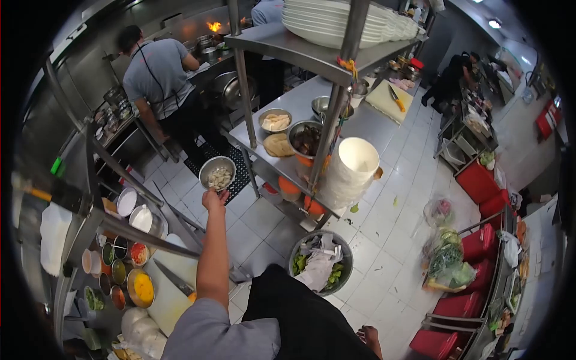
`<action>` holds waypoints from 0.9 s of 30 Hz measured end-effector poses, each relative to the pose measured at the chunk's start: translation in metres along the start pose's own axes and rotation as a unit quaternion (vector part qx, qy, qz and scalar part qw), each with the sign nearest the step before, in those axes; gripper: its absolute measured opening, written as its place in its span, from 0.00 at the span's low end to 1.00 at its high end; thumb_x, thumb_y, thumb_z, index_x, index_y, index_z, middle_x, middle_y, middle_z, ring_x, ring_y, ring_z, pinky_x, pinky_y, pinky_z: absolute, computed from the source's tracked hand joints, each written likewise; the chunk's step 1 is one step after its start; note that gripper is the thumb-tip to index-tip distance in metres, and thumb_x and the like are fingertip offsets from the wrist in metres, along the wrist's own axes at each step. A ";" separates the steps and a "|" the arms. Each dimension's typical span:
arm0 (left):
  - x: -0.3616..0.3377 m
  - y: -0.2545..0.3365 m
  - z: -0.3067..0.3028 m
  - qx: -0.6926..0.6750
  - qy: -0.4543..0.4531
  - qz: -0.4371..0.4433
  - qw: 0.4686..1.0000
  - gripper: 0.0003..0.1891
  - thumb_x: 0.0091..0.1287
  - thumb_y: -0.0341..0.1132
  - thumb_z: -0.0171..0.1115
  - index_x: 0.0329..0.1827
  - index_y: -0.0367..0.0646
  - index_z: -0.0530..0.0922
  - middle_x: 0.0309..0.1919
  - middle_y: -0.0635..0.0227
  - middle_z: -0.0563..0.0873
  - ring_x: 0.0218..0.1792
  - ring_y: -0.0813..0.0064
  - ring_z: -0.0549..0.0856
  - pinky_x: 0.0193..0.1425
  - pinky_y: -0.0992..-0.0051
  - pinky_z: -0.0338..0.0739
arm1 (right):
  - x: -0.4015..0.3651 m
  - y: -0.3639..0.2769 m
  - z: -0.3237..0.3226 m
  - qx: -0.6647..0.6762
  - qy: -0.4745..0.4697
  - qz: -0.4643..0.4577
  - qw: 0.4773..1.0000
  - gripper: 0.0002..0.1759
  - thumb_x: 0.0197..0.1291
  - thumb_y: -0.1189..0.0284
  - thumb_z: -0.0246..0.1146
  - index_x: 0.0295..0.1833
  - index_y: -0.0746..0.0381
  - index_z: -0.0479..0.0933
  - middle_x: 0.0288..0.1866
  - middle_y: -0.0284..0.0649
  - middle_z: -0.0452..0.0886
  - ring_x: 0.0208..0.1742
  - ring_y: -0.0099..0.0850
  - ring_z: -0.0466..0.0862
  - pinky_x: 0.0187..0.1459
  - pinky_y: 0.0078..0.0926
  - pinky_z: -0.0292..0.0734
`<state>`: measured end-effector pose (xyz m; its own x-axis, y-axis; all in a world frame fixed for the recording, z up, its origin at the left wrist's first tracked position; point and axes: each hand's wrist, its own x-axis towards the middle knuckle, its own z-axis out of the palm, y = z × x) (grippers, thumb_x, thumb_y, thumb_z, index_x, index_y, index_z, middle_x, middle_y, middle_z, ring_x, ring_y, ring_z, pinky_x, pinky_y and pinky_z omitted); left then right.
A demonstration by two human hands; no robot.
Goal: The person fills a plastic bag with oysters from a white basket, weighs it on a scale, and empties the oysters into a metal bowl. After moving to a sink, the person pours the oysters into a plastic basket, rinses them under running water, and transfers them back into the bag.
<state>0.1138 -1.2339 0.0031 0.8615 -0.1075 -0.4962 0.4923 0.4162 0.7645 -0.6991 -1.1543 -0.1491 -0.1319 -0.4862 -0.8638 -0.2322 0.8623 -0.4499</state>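
Small round steel bowl (217, 174) with pale chopped pieces heaped in its bottom is held out in the air at the end of the person's stretched left arm. It hangs over the tiled floor (384, 240) and the edge of a black rubber mat (207, 157), just off the near left corner of the long steel tabletop (360, 123). Nothing supports it but the left hand (213, 198), which sits directly under and against the bowl's near rim. The fingers are curled up around the lip and the thumb side is hidden behind the metal, so the exact pinch cannot be made out.

The bowl looks thin-walled, stiff and light, with only a small load inside, so one hand at the rim should carry it. Polished steel is likely slick, more so with wet or greasy fingers, and a rim grip lets the bowl tip. The loose pieces would slide towards the low side if it tilted. A steadier hold would be a palm under the base, or thumb inside and fingers outside the lip.

The right hand (367, 337) is low by the black apron (300, 318), well apart from the bowl. Only part of it shows, and I cannot tell whether it is open or closed.

Beyond the bowl, a co-worker in a grey shirt (157, 75) stands at the stove. Below the arm lie a white cutting board with a knife (174, 282) and, on the floor, a large steel basin of greens (321, 262).
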 end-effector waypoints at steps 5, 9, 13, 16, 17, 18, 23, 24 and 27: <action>0.091 0.005 0.054 0.005 -0.003 0.041 0.999 0.09 0.69 0.29 0.56 0.48 0.37 0.71 0.38 0.53 0.82 0.29 0.58 0.87 0.28 0.62 0.88 | 0.012 -0.105 0.037 -0.016 0.004 -0.103 0.994 0.14 0.70 0.69 0.58 0.54 0.69 0.72 0.41 0.49 0.85 0.35 0.40 0.88 0.31 0.34 0.85; 0.142 0.001 0.110 0.025 -0.035 0.046 0.998 0.06 0.69 0.31 0.56 0.44 0.38 0.74 0.33 0.57 0.84 0.27 0.62 0.87 0.27 0.62 0.88 | 0.002 -0.147 0.084 -0.058 -0.023 -0.079 0.995 0.16 0.70 0.69 0.60 0.54 0.70 0.73 0.43 0.50 0.85 0.37 0.41 0.89 0.32 0.35 0.86; 0.189 -0.009 0.160 0.125 -0.086 0.025 0.988 0.10 0.68 0.29 0.55 0.49 0.35 0.73 0.41 0.53 0.85 0.34 0.55 0.89 0.34 0.58 0.90 | -0.027 -0.190 0.137 -0.189 -0.088 -0.026 0.978 0.17 0.69 0.69 0.61 0.55 0.71 0.74 0.43 0.50 0.85 0.38 0.40 0.89 0.34 0.34 0.86; 0.211 -0.028 0.191 0.154 -0.113 -0.011 0.982 0.08 0.69 0.29 0.54 0.47 0.36 0.74 0.41 0.54 0.85 0.34 0.56 0.89 0.32 0.58 0.89 | -0.059 -0.226 0.170 -0.221 -0.067 0.001 0.973 0.20 0.70 0.67 0.60 0.58 0.72 0.75 0.46 0.48 0.87 0.45 0.33 0.87 0.46 0.28 0.82; 0.216 -0.036 0.199 0.156 -0.111 -0.016 0.981 0.08 0.69 0.29 0.54 0.47 0.36 0.74 0.41 0.54 0.85 0.34 0.56 0.89 0.32 0.58 0.89 | -0.061 -0.229 0.173 -0.216 -0.065 -0.011 0.974 0.20 0.70 0.67 0.61 0.58 0.73 0.75 0.47 0.48 0.87 0.46 0.34 0.87 0.47 0.29 0.82; 0.223 -0.046 0.207 0.157 -0.113 -0.008 0.981 0.06 0.69 0.30 0.55 0.43 0.37 0.74 0.37 0.55 0.85 0.29 0.58 0.88 0.29 0.60 0.89 | -0.062 -0.230 0.176 -0.211 -0.063 -0.023 0.975 0.21 0.69 0.67 0.61 0.58 0.73 0.75 0.47 0.47 0.87 0.46 0.35 0.87 0.47 0.29 0.82; 0.209 -0.067 0.242 0.179 -0.162 -0.024 0.970 0.04 0.67 0.29 0.58 0.35 0.40 0.76 0.29 0.60 0.85 0.23 0.65 0.86 0.23 0.64 0.86 | -0.031 -0.200 0.146 -0.278 -0.043 -0.050 0.958 0.21 0.68 0.65 0.63 0.57 0.71 0.78 0.49 0.46 0.87 0.48 0.36 0.87 0.52 0.30 0.82; 0.202 -0.067 0.252 0.198 -0.146 -0.023 0.969 0.05 0.66 0.30 0.60 0.32 0.41 0.76 0.24 0.63 0.83 0.19 0.70 0.83 0.17 0.69 0.78 | -0.012 -0.186 0.131 -0.354 -0.048 -0.096 0.929 0.21 0.67 0.64 0.63 0.56 0.70 0.80 0.50 0.46 0.87 0.49 0.36 0.87 0.53 0.30 0.82; 0.241 -0.111 0.254 0.174 -0.166 -0.034 0.970 0.06 0.66 0.30 0.61 0.29 0.42 0.76 0.19 0.67 0.79 0.15 0.75 0.77 0.13 0.73 0.67 | -0.019 -0.186 0.137 -0.384 -0.036 -0.090 0.918 0.20 0.67 0.63 0.63 0.54 0.69 0.82 0.47 0.46 0.87 0.48 0.34 0.87 0.52 0.29 0.81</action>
<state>0.2983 -1.5357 -0.0971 0.7898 -0.4329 -0.4346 0.5118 0.0745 0.8559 -0.5217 -1.2864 -0.0798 0.0327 -0.5770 -0.8161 -0.8584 0.4021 -0.3187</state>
